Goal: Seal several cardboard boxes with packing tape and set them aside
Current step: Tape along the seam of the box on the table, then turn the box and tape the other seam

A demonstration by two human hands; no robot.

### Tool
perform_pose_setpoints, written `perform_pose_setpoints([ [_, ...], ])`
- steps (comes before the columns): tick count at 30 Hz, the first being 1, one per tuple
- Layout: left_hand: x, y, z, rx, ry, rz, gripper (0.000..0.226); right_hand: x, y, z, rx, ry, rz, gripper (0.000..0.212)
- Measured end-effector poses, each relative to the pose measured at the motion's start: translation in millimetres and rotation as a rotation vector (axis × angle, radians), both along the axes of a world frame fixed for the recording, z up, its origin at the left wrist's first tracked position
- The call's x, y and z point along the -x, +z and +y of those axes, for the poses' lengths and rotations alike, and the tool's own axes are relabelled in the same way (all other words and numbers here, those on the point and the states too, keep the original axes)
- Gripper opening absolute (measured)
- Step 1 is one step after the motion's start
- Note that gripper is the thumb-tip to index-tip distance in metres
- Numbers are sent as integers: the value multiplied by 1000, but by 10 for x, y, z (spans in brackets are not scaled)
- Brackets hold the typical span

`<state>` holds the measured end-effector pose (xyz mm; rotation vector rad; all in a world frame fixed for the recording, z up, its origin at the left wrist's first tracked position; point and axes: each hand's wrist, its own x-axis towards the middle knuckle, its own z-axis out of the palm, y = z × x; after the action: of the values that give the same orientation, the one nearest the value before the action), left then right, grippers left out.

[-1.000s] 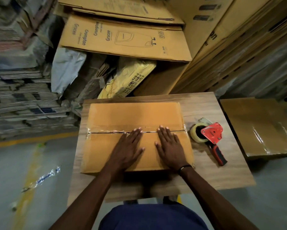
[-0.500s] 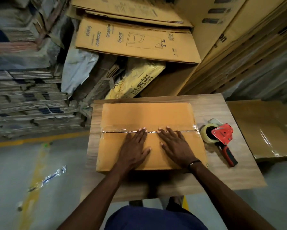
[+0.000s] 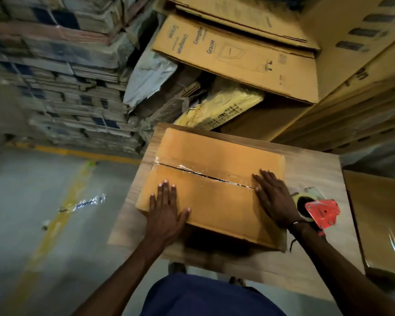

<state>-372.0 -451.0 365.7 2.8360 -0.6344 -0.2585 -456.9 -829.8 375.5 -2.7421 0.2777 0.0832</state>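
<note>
A brown cardboard box (image 3: 217, 156) lies on the small wooden table (image 3: 313, 179), its centre seam covered by a strip of clear tape (image 3: 205, 174). My left hand (image 3: 165, 208) lies flat with straight fingers on the box's near left part. My right hand (image 3: 275, 197) presses flat on the box's right end, fingertips at the taped seam. A red tape dispenser (image 3: 321, 213) with a roll of clear tape rests on the table just right of the box, partly behind my right wrist.
Another taped box (image 3: 379, 215) sits lower at the right of the table. Flattened cartons (image 3: 233, 55) and a yellow bag (image 3: 221, 108) pile up behind. Stacks of bundled sheets (image 3: 62, 87) stand at the left. A tape scrap (image 3: 82, 202) lies on the grey floor.
My hands have slid apart along the box top, the left toward the left end and the right toward the right end. The view has swung left and tilted.
</note>
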Motion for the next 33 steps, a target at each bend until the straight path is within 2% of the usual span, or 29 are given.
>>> perform_pose_setpoints([
  [4, 582, 33, -370, -37, 61, -3, 84, -509, 61, -253, 35, 95, 79, 64],
  [8, 1030, 155, -818, -93, 254, -23, 76, -925, 152, -467, 85, 160, 173, 73],
  [11, 1200, 196, -1031, -75, 361, 88, 89, -1060, 226, -551, 103, 203, 206, 77],
  [13, 1234, 172, -1140, 25, 430, 202, 99, -1057, 237, -582, 111, 212, 196, 78],
  [16, 1181, 168, -1258, 157, 528, 268, 111, -991, 257, -564, 141, 195, 177, 78],
  [21, 687, 121, -1118, 151, 502, 251, 119, -600, 177, -593, 153, 27, 149, 68],
  [24, 239, 118, -1008, 157, 471, 316, 119, -315, 122, -506, 146, -49, 109, 68],
  [27, -181, 164, -1013, 217, 395, 341, 104, -57, 85, -406, 147, -164, 82, 67],
  [31, -377, 95, -1129, 411, 302, 178, 62, 165, 58, -130, 181, -283, 57, 67],
  [33, -327, 91, -1221, 423, 295, 129, 52, 253, 47, 34, 230, -358, 64, 66],
])
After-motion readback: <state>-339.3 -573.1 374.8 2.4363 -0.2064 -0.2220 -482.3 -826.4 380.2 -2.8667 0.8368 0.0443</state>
